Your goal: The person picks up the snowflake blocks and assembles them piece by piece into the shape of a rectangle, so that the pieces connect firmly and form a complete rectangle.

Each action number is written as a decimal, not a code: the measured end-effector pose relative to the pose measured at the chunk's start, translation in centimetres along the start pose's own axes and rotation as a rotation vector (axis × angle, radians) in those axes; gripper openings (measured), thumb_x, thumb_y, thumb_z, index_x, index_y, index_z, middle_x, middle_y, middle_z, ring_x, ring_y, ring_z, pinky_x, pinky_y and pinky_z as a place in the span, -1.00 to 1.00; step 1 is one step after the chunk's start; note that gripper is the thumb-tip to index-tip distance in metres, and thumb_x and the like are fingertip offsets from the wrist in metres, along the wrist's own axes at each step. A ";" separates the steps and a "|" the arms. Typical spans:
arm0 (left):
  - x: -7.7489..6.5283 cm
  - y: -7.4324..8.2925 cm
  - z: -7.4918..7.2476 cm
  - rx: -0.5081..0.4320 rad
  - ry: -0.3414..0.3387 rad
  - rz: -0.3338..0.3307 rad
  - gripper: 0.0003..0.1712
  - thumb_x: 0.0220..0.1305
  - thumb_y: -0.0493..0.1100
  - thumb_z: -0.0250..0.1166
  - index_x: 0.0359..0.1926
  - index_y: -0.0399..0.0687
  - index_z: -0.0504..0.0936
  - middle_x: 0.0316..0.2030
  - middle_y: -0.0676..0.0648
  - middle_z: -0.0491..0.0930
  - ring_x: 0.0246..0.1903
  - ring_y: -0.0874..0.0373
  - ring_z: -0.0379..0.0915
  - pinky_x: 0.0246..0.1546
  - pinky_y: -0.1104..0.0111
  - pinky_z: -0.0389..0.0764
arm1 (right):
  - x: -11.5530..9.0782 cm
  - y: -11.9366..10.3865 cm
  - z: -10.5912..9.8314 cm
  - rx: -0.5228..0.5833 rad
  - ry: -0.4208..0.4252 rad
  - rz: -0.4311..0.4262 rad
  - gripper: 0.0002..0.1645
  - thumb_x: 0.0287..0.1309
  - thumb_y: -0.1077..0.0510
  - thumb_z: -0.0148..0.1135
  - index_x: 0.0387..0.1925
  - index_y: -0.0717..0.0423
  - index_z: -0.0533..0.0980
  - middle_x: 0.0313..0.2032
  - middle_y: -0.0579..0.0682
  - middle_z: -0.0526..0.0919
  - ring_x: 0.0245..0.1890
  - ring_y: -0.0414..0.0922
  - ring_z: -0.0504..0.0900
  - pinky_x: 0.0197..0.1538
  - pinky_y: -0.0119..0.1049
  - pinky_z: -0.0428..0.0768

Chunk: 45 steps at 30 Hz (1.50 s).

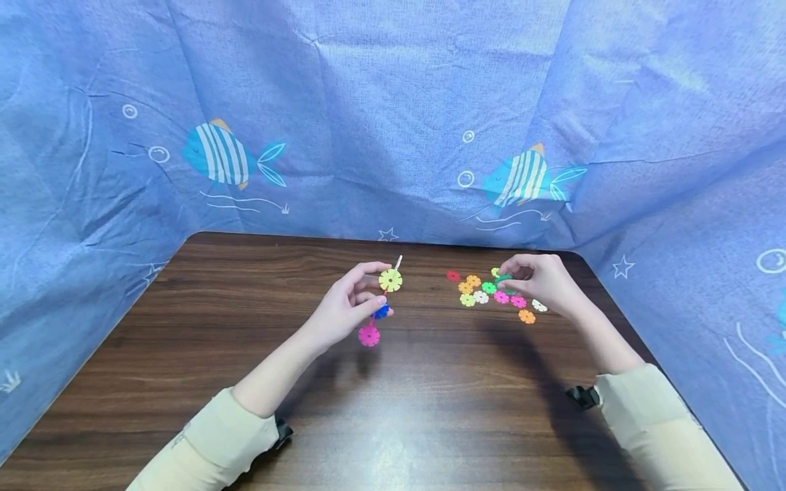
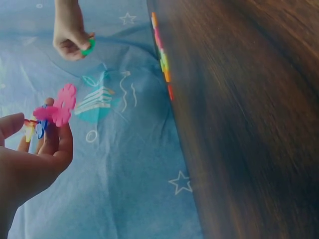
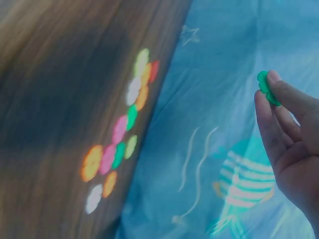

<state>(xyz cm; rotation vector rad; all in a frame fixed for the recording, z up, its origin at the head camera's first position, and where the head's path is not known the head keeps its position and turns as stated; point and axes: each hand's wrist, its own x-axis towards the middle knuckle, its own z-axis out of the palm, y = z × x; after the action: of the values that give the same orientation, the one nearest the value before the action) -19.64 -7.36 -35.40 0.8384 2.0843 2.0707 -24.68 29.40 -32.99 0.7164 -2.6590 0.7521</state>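
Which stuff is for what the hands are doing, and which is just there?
Part of the job:
- joined discs, held by the left hand
- green disc, pinched by the right hand
- loose colourful discs on the table, probably spare pieces

Just there:
- blue fish curtain behind
- wooden table underneath

You are in a small booth-like spot: a blue cloth curtain [image 1: 393, 136] with white-striped fish pictures [image 1: 221, 153] hangs behind and beside your dark brown, wood-grain table [image 1: 245, 293]. The kind of building is hidden.
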 end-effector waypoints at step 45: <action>0.1 0.0 1.4 0.516 0.014 0.196 -0.50 0.28 -0.31 0.15 0.21 0.16 0.44 -0.14 -0.03 0.61 -0.26 0.24 0.48 -0.26 0.34 0.52 | 3.7 -12.1 2.2 0.456 -0.032 -0.125 -0.79 0.06 0.19 0.36 -0.21 0.09 0.62 -0.48 -0.05 0.71 -0.53 -0.19 0.69 -0.39 -0.23 0.65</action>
<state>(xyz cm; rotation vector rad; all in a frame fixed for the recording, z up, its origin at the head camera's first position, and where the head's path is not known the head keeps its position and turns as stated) -19.12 -6.07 -35.51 1.1271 2.6907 1.6244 -21.62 17.79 -28.34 1.0000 -2.4586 1.3393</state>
